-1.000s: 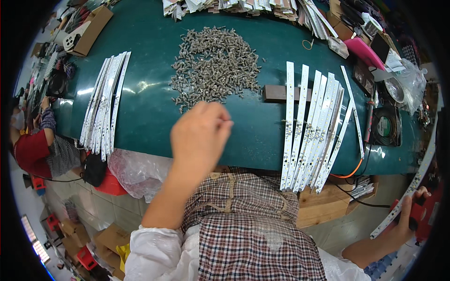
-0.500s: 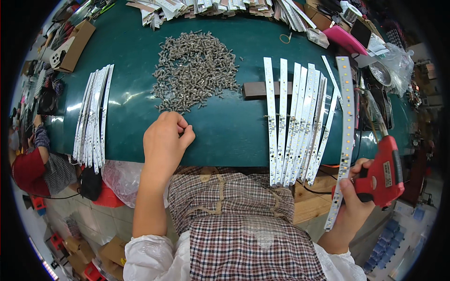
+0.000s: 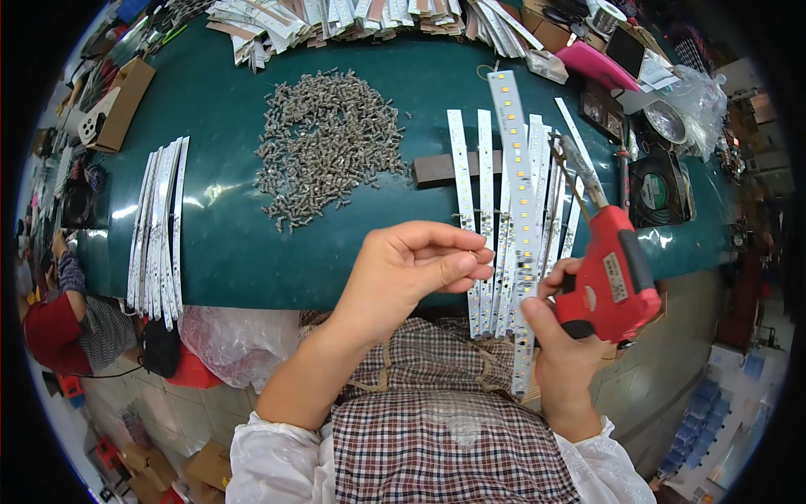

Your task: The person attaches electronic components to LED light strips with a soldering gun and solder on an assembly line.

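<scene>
My right hand (image 3: 564, 353) is wrapped round the handle of a red soldering gun (image 3: 606, 273). The same hand pinches a long white LED strip board (image 3: 522, 185) upright between thumb and fingers. Left of that board, my left hand (image 3: 411, 273) is closed in a pinch, fingertips pointing at the strip; whatever lies in them is too small to name. A heap of small metal cylinder-shaped parts (image 3: 327, 139) lies on the green table (image 3: 227, 277). Behind the held board, several more LED strips (image 3: 462, 168) lean across a dark block (image 3: 432, 170).
Several LED strips (image 3: 155, 227) lie together at the left. A big stack of strips (image 3: 336, 18) fills the far edge. At the right are a pink case (image 3: 596, 65), a solder spool (image 3: 606, 17), a small fan (image 3: 656, 191) and a clear bag (image 3: 697, 105). Another person (image 3: 54, 328) sits far left.
My left hand has left the heap's near edge and come right, close to the strip. My right hand has brought the soldering gun and LED strip leftward, in front of the leaning strips.
</scene>
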`<state>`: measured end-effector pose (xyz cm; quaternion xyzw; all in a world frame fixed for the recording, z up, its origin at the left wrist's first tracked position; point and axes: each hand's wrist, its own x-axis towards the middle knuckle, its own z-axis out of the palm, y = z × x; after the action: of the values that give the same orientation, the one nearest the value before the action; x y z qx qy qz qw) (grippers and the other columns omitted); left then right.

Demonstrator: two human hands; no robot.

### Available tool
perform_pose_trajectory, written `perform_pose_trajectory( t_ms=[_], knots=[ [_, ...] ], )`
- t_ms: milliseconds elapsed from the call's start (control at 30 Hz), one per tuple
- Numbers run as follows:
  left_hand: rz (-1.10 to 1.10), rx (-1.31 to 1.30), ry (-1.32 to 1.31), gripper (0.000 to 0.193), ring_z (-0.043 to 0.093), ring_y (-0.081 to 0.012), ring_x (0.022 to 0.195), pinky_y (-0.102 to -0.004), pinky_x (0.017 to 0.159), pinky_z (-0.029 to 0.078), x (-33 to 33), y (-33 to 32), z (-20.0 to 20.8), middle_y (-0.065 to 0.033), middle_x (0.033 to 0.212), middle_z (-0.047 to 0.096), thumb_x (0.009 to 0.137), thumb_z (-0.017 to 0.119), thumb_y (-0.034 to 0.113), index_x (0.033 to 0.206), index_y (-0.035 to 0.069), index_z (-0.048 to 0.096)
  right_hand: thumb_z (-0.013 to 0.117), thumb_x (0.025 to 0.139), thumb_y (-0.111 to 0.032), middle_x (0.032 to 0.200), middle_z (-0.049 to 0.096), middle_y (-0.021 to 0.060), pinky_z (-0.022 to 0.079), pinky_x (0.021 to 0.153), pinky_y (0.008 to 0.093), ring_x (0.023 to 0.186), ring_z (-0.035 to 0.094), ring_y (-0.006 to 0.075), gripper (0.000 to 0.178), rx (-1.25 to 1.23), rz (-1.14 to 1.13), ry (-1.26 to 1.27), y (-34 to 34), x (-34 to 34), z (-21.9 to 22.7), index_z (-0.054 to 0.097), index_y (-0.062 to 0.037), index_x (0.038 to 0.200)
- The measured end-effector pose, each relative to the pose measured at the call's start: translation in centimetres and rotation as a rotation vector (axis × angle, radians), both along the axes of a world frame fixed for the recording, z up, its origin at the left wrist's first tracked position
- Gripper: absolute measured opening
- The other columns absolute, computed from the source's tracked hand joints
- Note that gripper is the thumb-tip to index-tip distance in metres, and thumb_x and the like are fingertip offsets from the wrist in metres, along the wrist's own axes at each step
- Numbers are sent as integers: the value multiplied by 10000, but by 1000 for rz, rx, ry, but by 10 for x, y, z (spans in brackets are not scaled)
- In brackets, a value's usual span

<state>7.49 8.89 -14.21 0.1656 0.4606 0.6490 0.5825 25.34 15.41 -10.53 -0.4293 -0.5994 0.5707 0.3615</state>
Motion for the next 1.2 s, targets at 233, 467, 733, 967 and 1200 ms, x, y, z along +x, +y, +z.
perform_pose_trajectory(
  t_ms=[233,467,733,967,1200],
  knots=[
    [10,-31,-22,243,708,-216,878,-276,717,602,11,2,-5,-166,993,700,905,666,99,1095,-50,645,673,837,68,989,532,40,474,723,219,830,566,77,441,-68,121,5,-3,-3,-10,430,-35,1191],
    [34,8,65,230,697,-180,817,-261,691,580,15,1,-12,-129,955,703,936,638,155,1069,-31,662,730,758,91,1055,537,45,499,757,230,885,572,105,521,-141,99,4,-4,-1,-18,485,-27,1202],
    [27,13,76,240,677,-155,783,-261,684,566,16,0,-13,-100,897,695,949,624,186,1054,-26,664,693,839,39,969,545,45,488,730,224,817,569,81,433,-96,158,4,-4,-4,-17,436,-35,1180],
    [10,22,108,227,673,-139,775,-253,670,555,14,0,-12,-86,875,693,954,619,182,1044,-22,660,688,843,38,940,546,35,483,740,222,811,564,77,423,-106,166,-3,-4,-4,-16,434,-32,1174],
    [96,-14,205,158,660,-90,753,-218,649,534,23,1,-11,-58,867,691,930,651,130,1003,-10,660,699,757,132,1049,491,53,491,725,217,867,560,102,532,-110,223,-21,-4,-1,-21,442,-36,1192]
  ],
)
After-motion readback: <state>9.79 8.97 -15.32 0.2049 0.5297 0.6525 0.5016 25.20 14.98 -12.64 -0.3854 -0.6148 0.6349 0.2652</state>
